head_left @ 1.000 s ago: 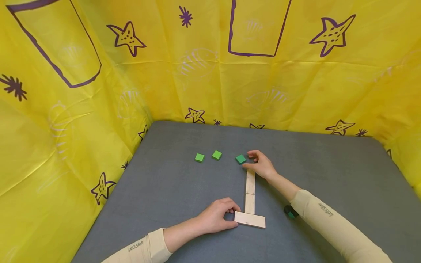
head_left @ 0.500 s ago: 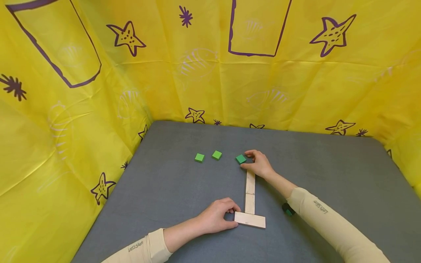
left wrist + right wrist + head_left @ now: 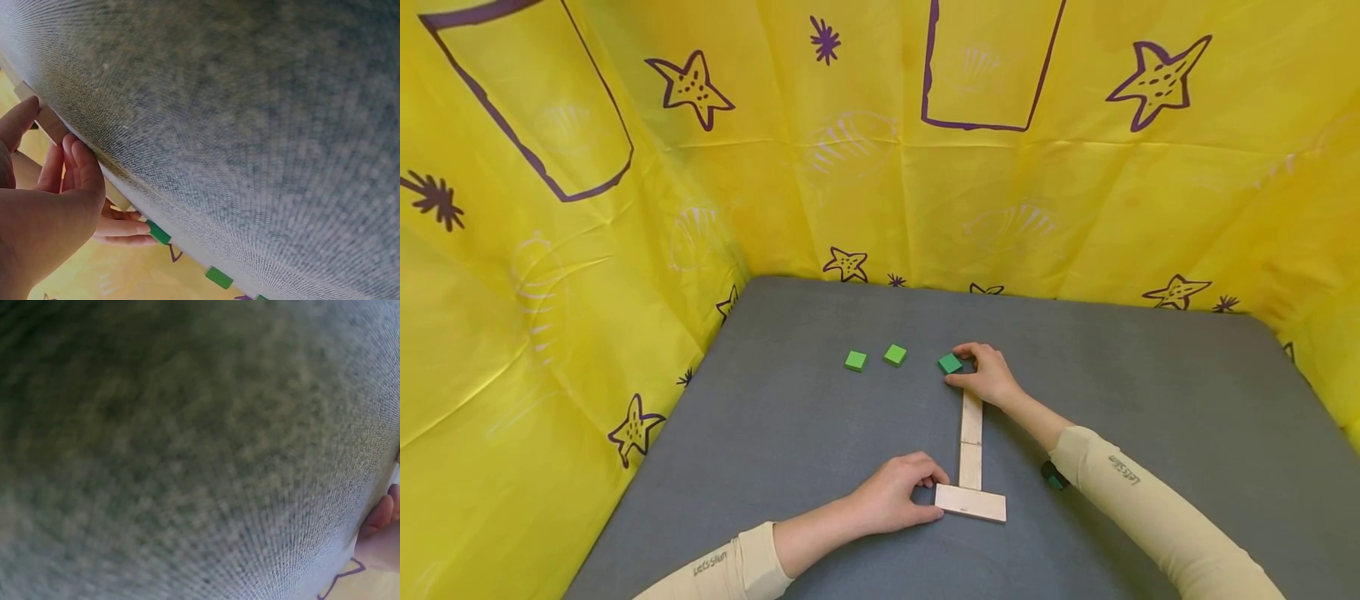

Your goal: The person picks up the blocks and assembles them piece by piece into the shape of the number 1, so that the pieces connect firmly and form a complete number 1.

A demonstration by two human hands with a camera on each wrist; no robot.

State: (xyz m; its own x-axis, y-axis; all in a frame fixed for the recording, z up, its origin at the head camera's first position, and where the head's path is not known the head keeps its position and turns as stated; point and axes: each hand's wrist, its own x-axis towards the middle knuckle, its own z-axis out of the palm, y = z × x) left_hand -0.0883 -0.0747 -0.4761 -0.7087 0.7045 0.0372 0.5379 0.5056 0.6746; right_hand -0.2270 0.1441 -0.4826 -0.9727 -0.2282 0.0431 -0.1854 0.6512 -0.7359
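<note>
My left hand [image 3: 891, 492] holds the left end of a pale wooden block [image 3: 972, 502], thumb at its near edge and fingers at its far edge. This block lies crosswise at the near end of two wooden blocks [image 3: 971, 442] set end to end. At their far end my right hand [image 3: 988, 375] has thumb and fingertips around a dark green square block [image 3: 950, 363]. The left wrist view shows fingers right against that green block [image 3: 158, 232]. In the right wrist view only part of the right hand [image 3: 378, 534] appears, at the edge.
Two light green square blocks, one farther left [image 3: 855, 361] and one nearer [image 3: 895, 355], lie left of the dark green one. A black object with a green patch [image 3: 1055, 476] shows beside the right sleeve. Yellow patterned cloth [image 3: 865, 192] walls the grey table [image 3: 760, 400].
The right hand has moved slightly left, its thumb and fingers coming around the dark green block. The left hand and the wooden blocks stay where they were.
</note>
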